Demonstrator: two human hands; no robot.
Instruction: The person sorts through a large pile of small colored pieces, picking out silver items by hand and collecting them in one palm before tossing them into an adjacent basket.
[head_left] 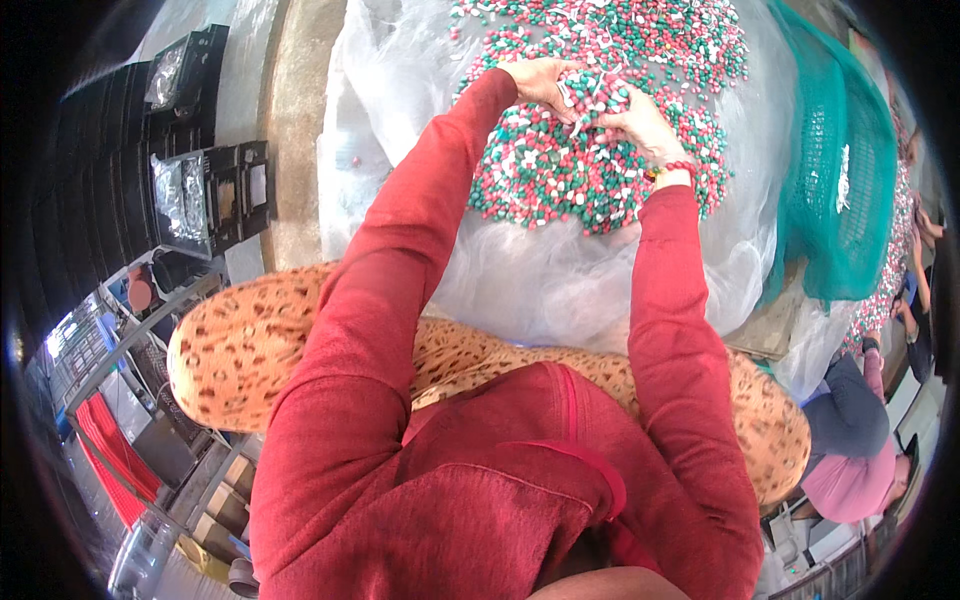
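Small rounded pieces in red-pink, green and white [560, 180] lie in a loose heap in front of me, some of them thin and white like strips. My left hand [541, 86] curves around the left side of a handful of these pieces [597, 93]. On the other side, my right hand [643, 124] cups the same handful, with a red bead bracelet at its wrist. Both hands are over the heap, fingers bent inward and partly hidden among the pieces. What exactly the pieces are, I cannot tell.
Under the heap spreads translucent white sheeting [500, 270]. Green netting [840, 170] is bunched at the right. Stacked black crates [210, 200] stand at the left, with a red ribbed item [115, 460] below. Another person [850, 450] sits at far right beside more coloured pieces [885, 270].
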